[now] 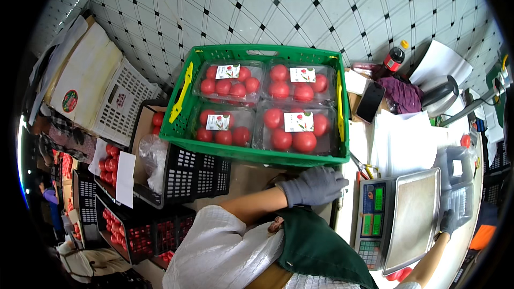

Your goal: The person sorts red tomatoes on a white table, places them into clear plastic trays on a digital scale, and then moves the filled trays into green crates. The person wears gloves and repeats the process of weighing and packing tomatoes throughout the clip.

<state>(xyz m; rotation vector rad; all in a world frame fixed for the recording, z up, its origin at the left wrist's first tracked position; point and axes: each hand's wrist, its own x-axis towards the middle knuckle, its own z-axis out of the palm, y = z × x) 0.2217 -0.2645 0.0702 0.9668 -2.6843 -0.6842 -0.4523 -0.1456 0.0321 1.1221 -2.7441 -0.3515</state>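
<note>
My left hand, in a grey glove, lies just below the near right corner of a green plastic crate; its fingers point right, and I see nothing in it. Packs of tomatoes in clear plastic clamshells with printed labels fill the crate. At the far right, my right hand, in a dark glove, is at the right edge of the scale's steel pan, next to clear plastic containers. Whether its fingers hold anything is unclear. The digital scale shows lit green displays.
Black crates with tomatoes and a plastic bag stand left, beside a white crate. Behind the scale lie scissors, papers, a phone, a cola bottle and a kettle. A person is at far left.
</note>
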